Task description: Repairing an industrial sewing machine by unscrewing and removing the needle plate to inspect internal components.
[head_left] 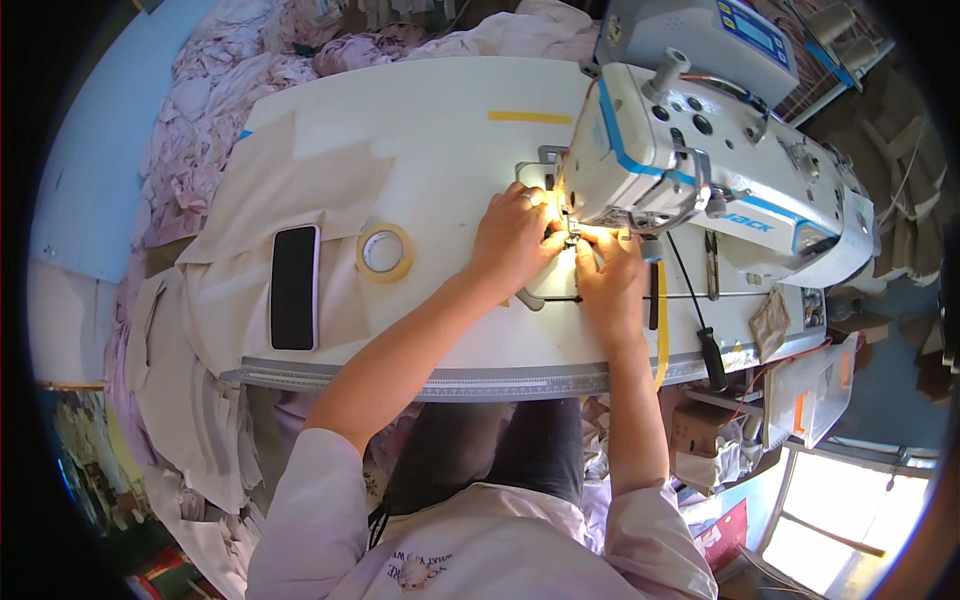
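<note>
Both hands meet under the lit needle area of a white and blue sewing machine (640,140). My left hand (512,240) is beside the presser foot (572,232), its fingers bent and its thumb close to the foot. From the near right side my right hand (610,275) reaches the same spot, with thumb and fingertips pinched together. Whatever the fingertips hold is too small and too brightly lit to make out. A metal plate with a slotted frame (535,298) surrounds the sewing spot.
On the white table (440,110) lie beige fabric pieces (240,215), a black-screened phone (295,288) and a tape roll (384,252). Right of my hands are a black-handled screwdriver (711,358) and tweezers (712,265). A ruler strip (420,382) lines the front edge. Cloth heaps (215,110) lie beyond.
</note>
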Tool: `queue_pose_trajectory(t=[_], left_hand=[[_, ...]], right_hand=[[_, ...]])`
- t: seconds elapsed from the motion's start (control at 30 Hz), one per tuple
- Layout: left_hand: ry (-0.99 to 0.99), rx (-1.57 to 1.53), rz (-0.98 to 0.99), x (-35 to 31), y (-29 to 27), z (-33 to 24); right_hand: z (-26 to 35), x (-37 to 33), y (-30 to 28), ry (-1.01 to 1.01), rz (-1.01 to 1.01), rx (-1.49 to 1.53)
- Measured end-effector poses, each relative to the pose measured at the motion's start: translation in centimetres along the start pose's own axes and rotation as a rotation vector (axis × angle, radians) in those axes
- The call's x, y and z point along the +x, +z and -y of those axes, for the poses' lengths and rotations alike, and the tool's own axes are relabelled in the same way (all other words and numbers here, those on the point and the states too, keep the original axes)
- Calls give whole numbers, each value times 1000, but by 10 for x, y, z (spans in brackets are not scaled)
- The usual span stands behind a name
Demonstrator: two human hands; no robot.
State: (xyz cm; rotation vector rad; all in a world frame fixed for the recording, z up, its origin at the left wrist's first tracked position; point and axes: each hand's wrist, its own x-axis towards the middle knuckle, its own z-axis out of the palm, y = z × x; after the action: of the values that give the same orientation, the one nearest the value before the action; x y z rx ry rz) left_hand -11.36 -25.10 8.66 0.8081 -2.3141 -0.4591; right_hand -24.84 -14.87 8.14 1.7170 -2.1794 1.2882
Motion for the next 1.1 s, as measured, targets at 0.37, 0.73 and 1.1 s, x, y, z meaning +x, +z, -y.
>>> queue_pose_trajectory(t=[0.37,0.73,1.1], left_hand=[[33,37,31,7,-2,-4],[47,-12,-11,5,2,-2],[-58,-98,114,7,-1,0]], right_hand=[[-5,0,3,-15,-33,6],[-7,-1,2,-7,39,-34],[-3,-2,-1,-19,-5,-83]])
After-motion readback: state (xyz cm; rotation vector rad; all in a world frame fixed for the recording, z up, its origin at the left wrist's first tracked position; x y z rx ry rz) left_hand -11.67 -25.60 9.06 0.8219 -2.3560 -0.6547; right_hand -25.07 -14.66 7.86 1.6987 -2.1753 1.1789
